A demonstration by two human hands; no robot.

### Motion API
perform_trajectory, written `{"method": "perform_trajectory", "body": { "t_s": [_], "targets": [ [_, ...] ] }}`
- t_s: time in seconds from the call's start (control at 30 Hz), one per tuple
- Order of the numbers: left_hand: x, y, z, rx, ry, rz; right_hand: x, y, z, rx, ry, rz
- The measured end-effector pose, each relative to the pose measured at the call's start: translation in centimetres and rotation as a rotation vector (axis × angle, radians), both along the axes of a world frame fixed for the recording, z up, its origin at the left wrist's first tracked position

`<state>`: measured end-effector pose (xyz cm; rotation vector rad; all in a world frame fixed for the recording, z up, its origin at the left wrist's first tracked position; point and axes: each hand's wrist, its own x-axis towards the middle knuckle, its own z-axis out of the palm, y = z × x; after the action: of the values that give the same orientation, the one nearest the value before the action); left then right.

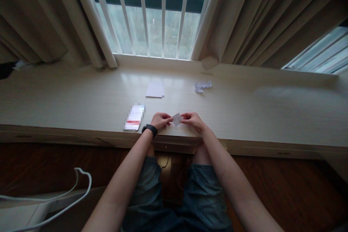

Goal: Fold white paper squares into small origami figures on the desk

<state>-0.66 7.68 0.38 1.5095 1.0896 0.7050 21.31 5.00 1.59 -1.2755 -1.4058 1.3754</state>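
A small folded piece of white paper (177, 119) is held between both hands just above the near edge of the pale wooden ledge (81, 98). My left hand (161, 120) pinches its left side; a black watch sits on that wrist. My right hand (193, 120) pinches its right side. Both sets of fingers are closed on the paper.
A small stack of white paper sheets (154, 89) lies farther back on the ledge. A crumpled paper ball (202, 86) rests to the right of it. A blurred card or packet (134, 117) lies left of my left hand. Curtains and a barred window stand behind; a white cable (81, 185) loops at lower left.
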Motion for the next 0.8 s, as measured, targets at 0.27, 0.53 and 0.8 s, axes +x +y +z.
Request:
{"method": "perform_trajectory", "body": {
  "t_s": [0.27, 0.53, 0.8],
  "targets": [
    [0.4, -0.1, 0.4, 0.117, 0.190, 0.031, -0.5, 0.5, -1.4, 0.020, 0.016, -0.137],
    [1.0, -0.4, 0.8, 0.022, 0.104, 0.104, -1.6, 1.1, -2.1, 0.059, -0.065, -0.251],
    [1.1, 0.0, -0.1, -0.037, -0.055, 0.091, -1.2, 0.9, -2.2, 0.090, -0.118, -0.182]
  ]
}}
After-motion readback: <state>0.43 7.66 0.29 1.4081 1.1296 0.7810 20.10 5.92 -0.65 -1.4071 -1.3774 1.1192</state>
